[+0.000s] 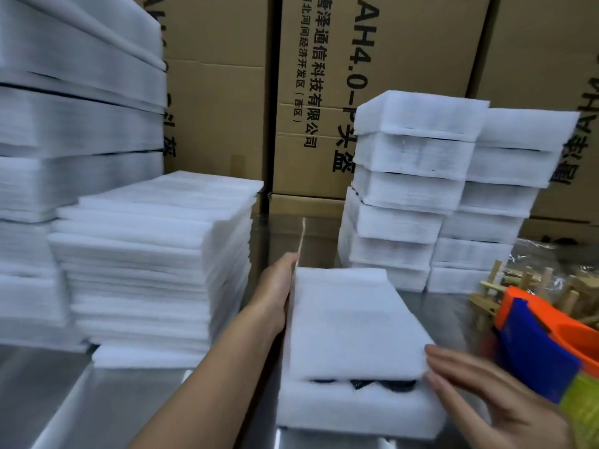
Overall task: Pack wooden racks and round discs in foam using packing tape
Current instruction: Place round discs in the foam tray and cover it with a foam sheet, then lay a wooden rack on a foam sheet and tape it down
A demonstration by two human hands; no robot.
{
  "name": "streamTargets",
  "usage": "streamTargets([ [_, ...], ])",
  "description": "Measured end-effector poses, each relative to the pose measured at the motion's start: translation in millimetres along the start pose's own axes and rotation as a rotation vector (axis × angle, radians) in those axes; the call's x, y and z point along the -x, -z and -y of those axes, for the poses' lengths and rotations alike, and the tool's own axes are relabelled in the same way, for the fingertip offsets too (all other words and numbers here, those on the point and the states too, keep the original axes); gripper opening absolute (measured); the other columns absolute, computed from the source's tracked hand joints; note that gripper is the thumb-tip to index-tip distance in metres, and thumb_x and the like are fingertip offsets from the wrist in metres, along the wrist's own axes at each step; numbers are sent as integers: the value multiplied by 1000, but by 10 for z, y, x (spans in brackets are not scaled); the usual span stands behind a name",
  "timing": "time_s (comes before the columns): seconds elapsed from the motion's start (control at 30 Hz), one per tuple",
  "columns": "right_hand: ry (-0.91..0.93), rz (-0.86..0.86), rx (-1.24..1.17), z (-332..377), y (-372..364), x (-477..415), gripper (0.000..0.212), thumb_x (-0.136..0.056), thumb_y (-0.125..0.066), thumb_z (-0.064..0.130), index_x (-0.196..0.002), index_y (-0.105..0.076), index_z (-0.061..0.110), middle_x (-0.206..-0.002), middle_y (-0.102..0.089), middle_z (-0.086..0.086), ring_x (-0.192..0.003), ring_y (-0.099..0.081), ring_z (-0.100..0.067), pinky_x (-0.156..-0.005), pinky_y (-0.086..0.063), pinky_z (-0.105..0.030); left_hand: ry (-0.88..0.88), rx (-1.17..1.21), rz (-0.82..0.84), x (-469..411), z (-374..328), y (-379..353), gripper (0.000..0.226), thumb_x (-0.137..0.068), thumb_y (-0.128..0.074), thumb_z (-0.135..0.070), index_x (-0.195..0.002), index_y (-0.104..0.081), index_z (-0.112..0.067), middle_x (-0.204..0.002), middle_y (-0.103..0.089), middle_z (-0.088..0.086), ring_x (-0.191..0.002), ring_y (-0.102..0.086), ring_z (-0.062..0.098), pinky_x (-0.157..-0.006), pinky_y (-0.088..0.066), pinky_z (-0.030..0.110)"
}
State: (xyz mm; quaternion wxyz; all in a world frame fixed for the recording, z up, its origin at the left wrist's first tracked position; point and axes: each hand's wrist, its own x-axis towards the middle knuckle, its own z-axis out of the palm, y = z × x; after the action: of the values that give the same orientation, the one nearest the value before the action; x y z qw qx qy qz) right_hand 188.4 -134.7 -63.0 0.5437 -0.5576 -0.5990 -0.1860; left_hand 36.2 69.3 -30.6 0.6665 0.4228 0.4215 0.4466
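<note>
Dark items (359, 384) hidden under foam lid (350, 322); tape dispenser (544, 345) cropped.

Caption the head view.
Left hand and right hand steady a foam lid on its foam base beside a tape dispenser.

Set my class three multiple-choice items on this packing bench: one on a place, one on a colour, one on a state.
1. On which side of the foam pack is the tape dispenser? A left; B right; C on top.
2. The dispenser is mainly: A orange and blue; B black; C white.
3. The right hand is: A clenched and empty; B gripping the dispenser; C touching the foam lid with straight fingers.
Answers: 1 B, it sits at the pack's right, near the wooden racks. 2 A, it has an orange body and a blue cover. 3 C, the straight fingers rest at the lid's near right corner.
</note>
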Motion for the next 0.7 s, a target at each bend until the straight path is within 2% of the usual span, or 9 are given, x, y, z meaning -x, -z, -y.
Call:
streamTargets([
  [0.07,-20,10,-25,-17,3,5,16,-75,-66,46,-76,-75,32,-89,-71,24,-84,-67,4,-82,-50,-23,-21,-103,-2,-8,13,-9,18,-86,-59,-25,-96,-68,-14,-83,-71,1,-83,-67,22,-80,-53,34],
  [0.13,-28,13,-46,-33,-8,6,11,-76,-69,42,-76,-74,32,-90,-70,23,-81,-66,3,-78,-50,-21,-61,-185,-13,25,6,-30,23,-84,-60,-15,-106,-66,-17,-104,-65,4,-100,-61,25,-95,-48,40],
  [0.23,-11,19,-93,-31,-41,17,13,-75,-66,39,-75,-73,27,-88,-70,19,-75,-66,0,-70,-50,-19,-75,-250,-11,64,3,-39,38,-85,-57,-8,-122,-60,-16,-118,-61,7,-107,-59,24,-99,-46,39],
  [0.33,-33,33,-154,-48,-58,30,16,-72,-64,39,-74,-73,25,-87,-70,17,-73,-65,-2,-68,-50,-20,-91,-300,-5,51,5,-28,42,-87,-52,-4,-127,-57,-16,-119,-60,8,-106,-59,24,-97,-48,39],
  [0.47,-14,26,-174,-74,-64,62,13,-73,-66,35,-71,-73,24,-86,-70,15,-73,-66,-3,-68,-49,-16,-126,-376,24,69,-46,2,47,-87,-44,6,-126,-57,-15,-108,-61,2,-92,-61,16,-73,-52,25],
  [0.5,-12,22,-184,-87,-61,69,10,-73,-69,33,-71,-73,24,-86,-70,15,-74,-66,-4,-68,-50,-16,-137,-396,22,79,-61,9,48,-86,-43,8,-125,-58,-15,-110,-60,2,-93,-61,15,-74,-52,25],
  [0.57,-8,29,-190,-113,-59,77,3,-70,-76,24,-71,-73,25,-86,-71,16,-75,-67,-3,-69,-50,-15,-143,-430,14,104,-89,12,46,-87,-45,6,-124,-59,-17,-123,-58,4,-107,-58,19,-92,-49,31],
  [0.63,1,39,-190,-119,-57,80,4,-69,-77,25,-71,-73,25,-86,-71,17,-75,-67,-2,-71,-50,-12,-148,-462,19,135,-119,9,44,-89,-47,2,-126,-58,-19,-134,-52,2,-121,-50,21,-105,-41,37],
  [0.7,-5,39,-195,-98,-55,74,7,-72,-71,32,-71,-74,25,-86,-71,17,-74,-67,-2,-71,-50,-12,-176,-500,47,188,-143,-3,43,-91,-50,-5,-130,-54,-21,-139,-49,1,-124,-46,20,-103,-39,32],
])
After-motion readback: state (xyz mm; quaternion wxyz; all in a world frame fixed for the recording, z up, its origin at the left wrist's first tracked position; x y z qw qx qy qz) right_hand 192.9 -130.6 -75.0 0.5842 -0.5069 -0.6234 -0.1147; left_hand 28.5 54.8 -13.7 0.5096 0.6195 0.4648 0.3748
